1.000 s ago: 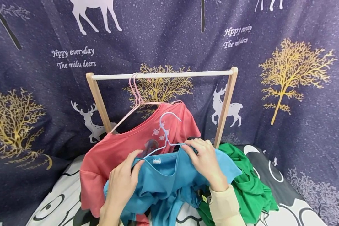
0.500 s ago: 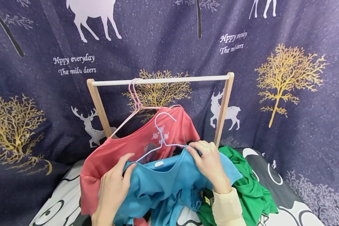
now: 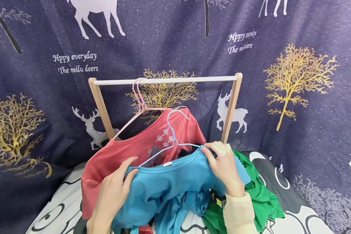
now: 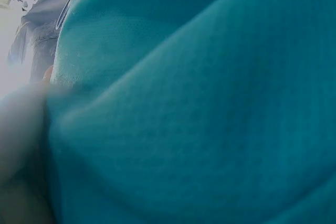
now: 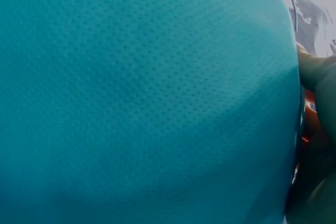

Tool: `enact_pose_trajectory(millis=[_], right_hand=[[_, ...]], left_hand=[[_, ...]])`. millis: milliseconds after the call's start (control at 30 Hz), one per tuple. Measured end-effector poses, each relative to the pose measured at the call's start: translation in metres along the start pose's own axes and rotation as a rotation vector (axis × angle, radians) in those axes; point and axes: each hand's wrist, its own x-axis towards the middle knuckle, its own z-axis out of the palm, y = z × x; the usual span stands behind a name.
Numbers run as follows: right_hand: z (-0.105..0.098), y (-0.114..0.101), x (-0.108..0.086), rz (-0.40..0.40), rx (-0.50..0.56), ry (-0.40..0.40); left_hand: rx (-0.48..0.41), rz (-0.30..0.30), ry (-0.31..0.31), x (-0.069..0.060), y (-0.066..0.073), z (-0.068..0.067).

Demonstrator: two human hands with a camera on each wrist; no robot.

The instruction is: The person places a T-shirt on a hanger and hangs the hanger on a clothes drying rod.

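Observation:
A blue T-shirt (image 3: 169, 178) hangs between my two hands, with a light-blue hanger (image 3: 175, 143) inside its neckline. My left hand (image 3: 115, 188) pinches the left side of the collar, thumb in front, close to the hanger's left arm. At the right side of the collar, my right hand (image 3: 223, 165) pinches the fabric by the hanger's right arm. The hanger's hook stands up above the neckline, apart from the rail. Blue fabric (image 4: 184, 103) fills most of the left wrist view, and blue mesh cloth (image 5: 147, 98) most of the right. The hanger's lower parts are hidden in the shirt.
Behind my hands stands a small rack with a white rail (image 3: 175, 80) and wooden posts (image 3: 231, 107). A coral T-shirt (image 3: 105, 169) hangs there on a pink hanger (image 3: 128, 123). Green clothing (image 3: 263, 195) lies at right on the patterned bedding (image 3: 301, 214).
My hands have moved apart, drawing the blue collar wider and straighter. The hanger swung slightly left, then back right. The coral shirt stays on the rack.

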Motion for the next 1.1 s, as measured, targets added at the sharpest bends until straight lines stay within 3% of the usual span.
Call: enact_pose_trajectory(millis=[133,367,567,733,900,1100], right_hand=[[0.0008,0.0015,0.0026,-0.011,-0.027,0.026],[0.0044,-0.0028,0.0066,-0.040,-0.082,0.089],[0.0027,-0.0004,0.0039,-0.099,0.053,0.114],[0.0023,0.0029,0.0014,-0.122,0.116,0.106],[0.0044,0.0042,0.0008,-0.135,0.122,0.082],[0.0064,0.0048,0.0025,-0.154,0.114,0.091]], left_hand=[[0.016,-0.021,-0.037,0.0011,-0.0011,-0.0016],[0.064,-0.057,-0.042,0.0020,-0.0062,-0.0011],[0.074,-0.090,-0.139,0.0022,-0.0035,-0.0017],[0.084,-0.054,-0.145,0.0019,-0.0005,-0.0020],[0.104,0.006,-0.099,0.0013,-0.0018,-0.0009],[0.153,0.047,0.067,0.0009,-0.0076,-0.0006]])
